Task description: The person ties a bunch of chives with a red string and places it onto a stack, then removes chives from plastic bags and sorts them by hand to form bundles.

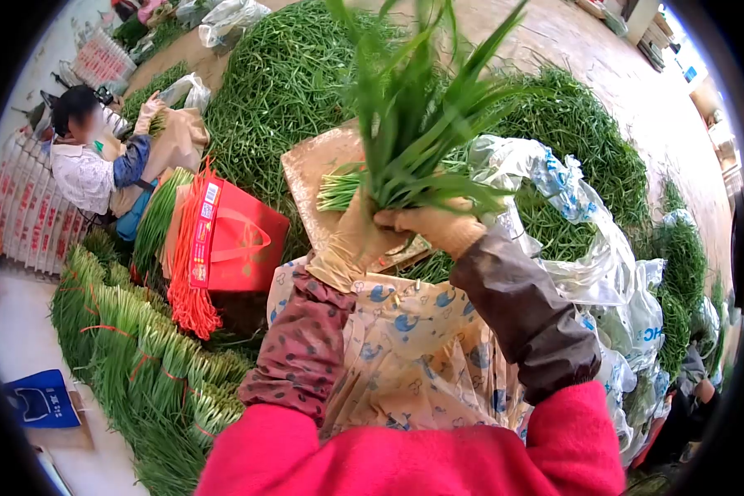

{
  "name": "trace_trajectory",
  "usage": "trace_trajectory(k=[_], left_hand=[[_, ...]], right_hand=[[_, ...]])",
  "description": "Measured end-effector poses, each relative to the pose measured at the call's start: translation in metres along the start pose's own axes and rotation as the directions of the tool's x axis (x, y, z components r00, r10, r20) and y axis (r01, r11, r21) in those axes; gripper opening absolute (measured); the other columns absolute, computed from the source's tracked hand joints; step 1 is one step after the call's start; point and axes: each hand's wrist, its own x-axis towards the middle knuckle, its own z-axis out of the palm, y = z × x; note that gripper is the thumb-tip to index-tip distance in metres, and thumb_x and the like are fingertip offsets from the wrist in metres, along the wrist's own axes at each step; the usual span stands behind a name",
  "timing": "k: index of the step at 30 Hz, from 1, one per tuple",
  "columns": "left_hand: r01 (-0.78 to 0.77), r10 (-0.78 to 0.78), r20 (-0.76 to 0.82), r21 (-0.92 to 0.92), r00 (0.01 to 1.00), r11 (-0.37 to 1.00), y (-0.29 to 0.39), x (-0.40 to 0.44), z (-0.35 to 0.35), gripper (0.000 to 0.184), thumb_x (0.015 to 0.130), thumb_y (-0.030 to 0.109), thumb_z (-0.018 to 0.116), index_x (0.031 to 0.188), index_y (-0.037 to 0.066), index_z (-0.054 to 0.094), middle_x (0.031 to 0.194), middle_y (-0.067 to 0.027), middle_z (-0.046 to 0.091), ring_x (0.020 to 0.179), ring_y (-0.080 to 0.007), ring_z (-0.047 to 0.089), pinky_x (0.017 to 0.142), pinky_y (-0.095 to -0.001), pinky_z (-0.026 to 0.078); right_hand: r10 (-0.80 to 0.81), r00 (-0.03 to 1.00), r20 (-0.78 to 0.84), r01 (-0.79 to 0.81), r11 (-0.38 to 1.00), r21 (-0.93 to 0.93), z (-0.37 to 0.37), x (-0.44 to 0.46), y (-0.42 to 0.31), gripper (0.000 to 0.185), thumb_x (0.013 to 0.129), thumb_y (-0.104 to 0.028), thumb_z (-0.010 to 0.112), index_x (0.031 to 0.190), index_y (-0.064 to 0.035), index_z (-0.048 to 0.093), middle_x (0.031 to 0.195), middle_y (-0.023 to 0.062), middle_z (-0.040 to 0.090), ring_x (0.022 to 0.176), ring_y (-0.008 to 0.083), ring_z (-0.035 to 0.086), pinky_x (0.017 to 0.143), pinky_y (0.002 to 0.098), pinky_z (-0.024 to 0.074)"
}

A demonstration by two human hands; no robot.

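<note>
A bunch of garlic chives point(413, 140) stands upright in front of me, its long leaves fanned upward and blurred at the tips. My left hand point(357, 240), in a pale glove, is wrapped around its lower part. From the right, my gloved right hand point(442, 225) closes on the same bunch near its base, with the fingertips partly hidden. Behind my left hand, more chives point(339, 190) lie with pale stem ends on a worn board point(306, 169). A patterned apron point(413, 331) covers my lap below both hands.
Large heaps of loose greens point(285, 91) lie ahead and right. Tied chive bundles point(132, 347) line the left, beside a red bag point(244, 240) with red ties point(186, 281). Clear plastic bags point(612, 273) are at right. A co-worker point(91, 157) sits at left near stacked crates point(33, 198).
</note>
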Motion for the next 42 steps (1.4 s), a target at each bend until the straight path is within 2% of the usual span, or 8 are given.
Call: trace_trajectory(k=[5, 8, 10, 13, 16, 33, 36, 42], left_hand=[[-0.263, 0.146, 0.370, 0.290, 0.917, 0.920, 0.012, 0.026, -0.092, 0.041, 0.094, 0.036, 0.050, 0.122, 0.006, 0.051, 0.116, -0.0091, 0.057, 0.091, -0.0189, 0.060, 0.068, -0.0292, 0.053], [-0.665, 0.415, 0.667, 0.726, 0.619, -0.176, -0.003, 0.012, -0.091, 0.035, 0.094, 0.027, 0.050, 0.121, 0.005, 0.051, 0.116, -0.0106, 0.056, 0.092, -0.0213, 0.061, 0.073, -0.0316, 0.054], [-0.222, 0.257, -0.103, 0.268, 0.961, 0.938, -0.006, -0.001, -0.041, 0.038, 0.093, 0.029, 0.052, 0.121, 0.005, 0.051, 0.116, -0.0103, 0.057, 0.099, -0.0233, 0.058, 0.080, -0.0353, 0.053], [-0.127, 0.155, 0.434, -0.092, 0.888, 0.988, -0.009, 0.011, -0.034, 0.059, 0.085, 0.029, 0.063, 0.133, 0.004, 0.040, 0.125, -0.0119, 0.049, 0.112, -0.0271, 0.050, 0.095, -0.0420, 0.045], [-0.550, 0.614, 0.605, 0.776, 0.507, -0.310, -0.011, -0.003, -0.048, 0.079, 0.069, 0.004, 0.078, 0.136, 0.006, 0.036, 0.130, -0.0113, 0.046, 0.111, -0.0248, 0.052, 0.090, -0.0396, 0.051], [0.278, -0.559, 0.261, 0.659, 0.787, 0.699, -0.087, -0.048, -0.027, 0.058, 0.083, 0.038, 0.065, 0.129, 0.007, 0.051, 0.112, -0.0166, 0.061, 0.093, -0.0270, 0.061, 0.079, -0.0412, 0.049], [0.295, -0.546, 0.243, 0.634, 0.801, 0.715, -0.086, -0.040, -0.024, 0.055, 0.084, 0.037, 0.064, 0.129, 0.009, 0.051, 0.116, -0.0174, 0.059, 0.098, -0.0289, 0.060, 0.082, -0.0431, 0.048], [0.359, -0.550, 0.236, 0.545, 0.801, 0.757, -0.075, -0.034, -0.036, 0.049, 0.087, 0.034, 0.060, 0.130, 0.013, 0.052, 0.123, -0.0189, 0.056, 0.107, -0.0326, 0.057, 0.088, -0.0467, 0.046]], right_hand=[[-0.051, 0.960, 0.274, 0.071, 0.995, -0.063, 0.012, 0.035, 0.073, 0.083, 0.065, -0.020, 0.080, 0.137, -0.0142, 0.038, 0.137, 0.0137, 0.040, 0.120, 0.0294, 0.047, 0.097, 0.0379, 0.0445], [-0.233, 0.920, 0.315, 0.383, 0.703, -0.599, 0.006, 0.023, 0.032, 0.087, 0.061, -0.032, 0.081, 0.135, -0.0126, 0.039, 0.139, 0.0161, 0.036, 0.123, 0.0358, 0.043, 0.100, 0.0401, 0.0420], [-0.209, 0.926, 0.315, 0.367, 0.702, -0.610, 0.010, 0.024, 0.026, 0.078, 0.064, -0.029, 0.079, 0.131, -0.0118, 0.043, 0.134, 0.0145, 0.044, 0.117, 0.0316, 0.050, 0.094, 0.0386, 0.0460], [-0.060, 0.993, 0.102, 0.107, 0.824, -0.556, 0.014, 0.021, 0.004, 0.062, 0.072, -0.026, 0.074, 0.126, -0.0106, 0.049, 0.113, 0.0094, 0.061, 0.100, 0.0244, 0.062, 0.084, 0.0335, 0.0511], [0.047, 0.951, -0.305, -0.140, 0.947, -0.289, 0.009, 0.030, 0.015, 0.032, 0.082, -0.025, 0.069, 0.106, -0.0048, 0.064, 0.097, 0.0058, 0.069, 0.084, 0.0169, 0.065, 0.073, 0.0316, 0.0518], [-0.241, 0.373, -0.896, 0.654, 0.754, 0.069, 0.059, -0.091, -0.036, 0.036, 0.099, -0.026, 0.034, 0.106, -0.0057, 0.063, 0.103, 0.0171, 0.063, 0.100, 0.0323, 0.059, 0.094, 0.0377, 0.0416], [-0.333, 0.834, 0.440, 0.542, 0.644, -0.540, 0.046, -0.086, 0.015, 0.047, 0.081, -0.039, 0.059, 0.122, -0.0178, 0.053, 0.125, 0.0138, 0.053, 0.124, 0.0283, 0.044, 0.090, 0.0487, 0.0384], [-0.893, 0.425, 0.148, 0.808, 0.301, -0.506, 0.015, -0.169, -0.030, 0.019, 0.085, -0.025, 0.054, 0.100, -0.0163, 0.060, 0.084, 0.0034, 0.060, 0.080, 0.0296, 0.059, 0.068, 0.0454, 0.0439]])
